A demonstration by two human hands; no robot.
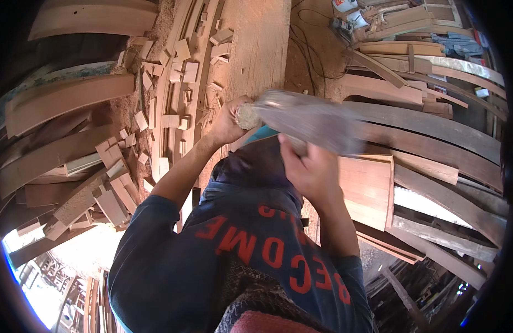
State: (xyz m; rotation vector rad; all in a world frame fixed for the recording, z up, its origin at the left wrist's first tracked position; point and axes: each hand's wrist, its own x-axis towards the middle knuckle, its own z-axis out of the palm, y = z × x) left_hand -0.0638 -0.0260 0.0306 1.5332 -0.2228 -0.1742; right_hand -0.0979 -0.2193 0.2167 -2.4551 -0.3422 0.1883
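My left hand (230, 123) is closed around a short round piece of wood (246, 116), with its rough, pale end face turned up. My right hand (315, 169) grips a tool with a wide, flat grey blade (309, 119). Motion smears the blade, so its exact kind is unclear, and its handle is mostly hidden in my fist. The blade's left end lies right beside the round wood; whether they touch I cannot tell. Both hands are in front of my body, above the near end of a broad plank (259, 50).
Small wood offcuts (183, 50) and sawdust lie along the boards left of the plank. Curved planks are stacked at the left (70, 102) and right (423, 125). A power tool (341, 26) with a dark cord (311, 55) sits at the far right.
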